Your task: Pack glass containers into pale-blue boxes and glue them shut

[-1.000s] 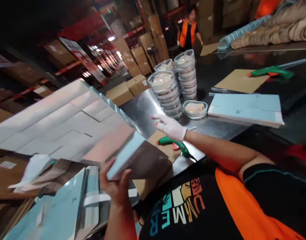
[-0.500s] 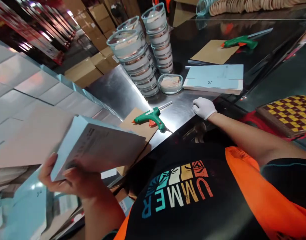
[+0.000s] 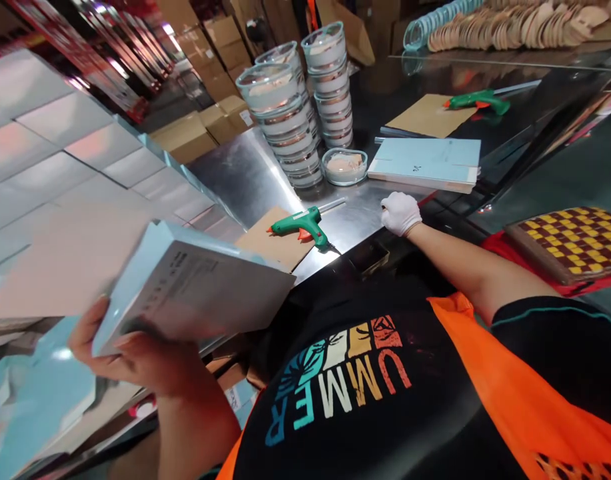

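Observation:
My bare left hand (image 3: 140, 353) grips a pale blue and white carton (image 3: 205, 280) by its lower left end, thumb on the printed side and fingers behind. The carton is tilted, and a broad pale flap or panel beside it is blurred. My right hand (image 3: 402, 213), in a white glove, is curled closed at the near edge of the metal table (image 3: 358, 227); nothing shows in it. Between the hands, a green glue gun (image 3: 305, 225) with an orange nozzle and a glue stick at its back lies partly over a brown cardboard sheet (image 3: 278, 243).
Tall stacks of clear containers (image 3: 280, 120) stand behind the glue gun, with a single container (image 3: 344, 167) beside them. Flat blue cartons (image 3: 428, 160) and a second glue gun (image 3: 478, 100) lie to the right. White boxes (image 3: 60, 180) pile up left. A checkered seat (image 3: 580, 243) is at right.
The view has shifted slightly. My left hand still grips the carton, which has tilted a little. My gloved right hand stays closed at the table edge.

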{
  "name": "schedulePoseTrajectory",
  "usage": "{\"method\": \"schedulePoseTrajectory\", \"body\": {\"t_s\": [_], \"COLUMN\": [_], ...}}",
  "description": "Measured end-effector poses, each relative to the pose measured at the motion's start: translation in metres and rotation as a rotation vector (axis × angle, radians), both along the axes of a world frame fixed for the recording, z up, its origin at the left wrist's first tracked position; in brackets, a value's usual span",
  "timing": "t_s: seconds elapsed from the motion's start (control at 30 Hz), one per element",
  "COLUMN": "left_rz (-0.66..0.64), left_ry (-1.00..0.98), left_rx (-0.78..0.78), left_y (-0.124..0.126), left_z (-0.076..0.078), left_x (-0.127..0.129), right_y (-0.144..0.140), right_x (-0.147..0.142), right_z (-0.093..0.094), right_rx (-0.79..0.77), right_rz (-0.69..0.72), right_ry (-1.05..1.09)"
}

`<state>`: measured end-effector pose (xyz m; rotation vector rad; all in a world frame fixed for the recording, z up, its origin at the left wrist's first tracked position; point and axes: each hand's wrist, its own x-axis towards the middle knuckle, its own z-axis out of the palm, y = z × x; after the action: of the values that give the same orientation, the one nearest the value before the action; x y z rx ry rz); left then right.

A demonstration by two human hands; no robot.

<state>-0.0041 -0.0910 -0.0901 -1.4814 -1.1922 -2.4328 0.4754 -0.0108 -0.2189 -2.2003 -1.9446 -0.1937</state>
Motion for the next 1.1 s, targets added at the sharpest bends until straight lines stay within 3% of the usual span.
{"method": "schedulePoseTrajectory", "body": {"t_s": [0.1, 0.37, 0.57, 0.73, 0.87, 1.0, 1.1], "left_rz": [-0.048, 0.006, -0.122, -0.165, -0.172, -0.214, -0.186], "left_ry": [0.004, 0.026, 0.019, -0.036, -0.028, -0.034, -0.012], "left_rx": [0.04, -0.123, -0.059, -0.008, 0.009, -0.055, -0.126], "left_y": [-0.003, -0.004, -0.001, 0.001, -0.002, -0.002, 0.003], "left_z": [0.0, -0.014, -0.02, -0.018, -0.017, -0.018, -0.021], "left_x": [0.001, 0.008, 0.01, 0.018, 0.011, 0.001, -0.004], "right_y": [0.001, -0.001, -0.001, -0.002, -0.007, -0.004, 0.01], "right_x": [0.001, 0.004, 0.007, 0.007, 0.007, -0.016, -0.066], "right_z": [0.0, 0.0, 0.002, 0.004, 0.015, 0.035, 0.051], "right_rx": [0.001, -0.01, -0.013, -0.023, -0.034, -0.039, -0.08], "right_rz": [-0.007, 0.004, -0.005, -0.035, -0.051, -0.085, 0.066], "right_ry": [-0.005, -0.018, -0.011, 0.022, 0.082, 0.203, 0.308]}}
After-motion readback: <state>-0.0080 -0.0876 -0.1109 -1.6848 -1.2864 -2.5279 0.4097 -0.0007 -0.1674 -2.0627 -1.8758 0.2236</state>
